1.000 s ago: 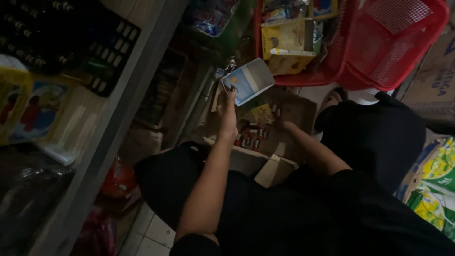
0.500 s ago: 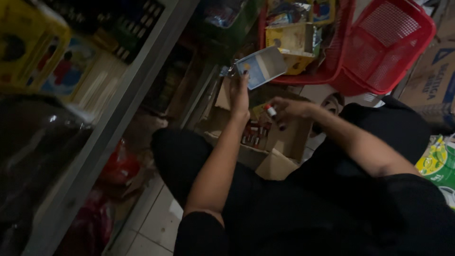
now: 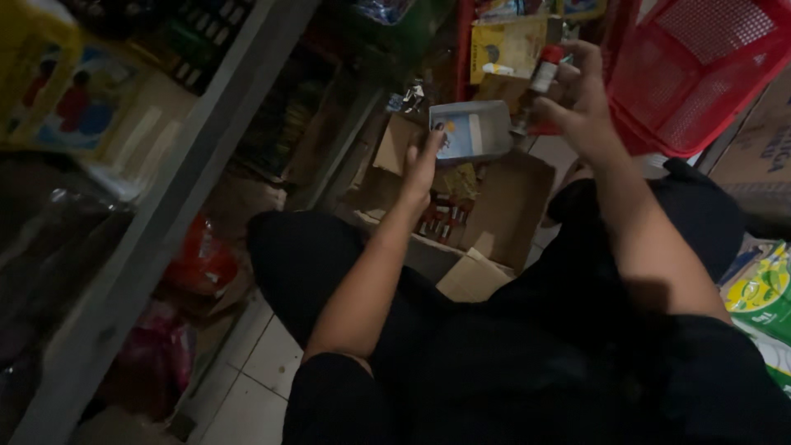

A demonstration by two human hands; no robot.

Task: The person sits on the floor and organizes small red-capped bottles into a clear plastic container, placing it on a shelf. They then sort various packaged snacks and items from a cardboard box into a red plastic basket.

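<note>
My left hand [image 3: 422,167] grips a small open light-blue carton [image 3: 474,130] by its near edge, held above an open cardboard box [image 3: 503,210]. Inside that box lie several small red-capped bottles [image 3: 441,221]. My right hand [image 3: 581,95] is raised higher, to the right of the carton, and holds one small white bottle with a red cap [image 3: 545,69] upright between its fingers. The scene is dim and I am crouching, with my black-clad knees on both sides of the box.
A grey shelf edge [image 3: 169,214] runs along the left, with boxed goods above it. A red plastic basket [image 3: 700,74] and a yellow box [image 3: 507,49] lie beyond the carton. Green and yellow packets [image 3: 762,301] are at the right. White floor tiles [image 3: 247,391] show below.
My right hand went down into the cardboard box, came up with a red-capped bottle and has lifted it up and to the right. My left hand kept the carton, now lower and more level.
</note>
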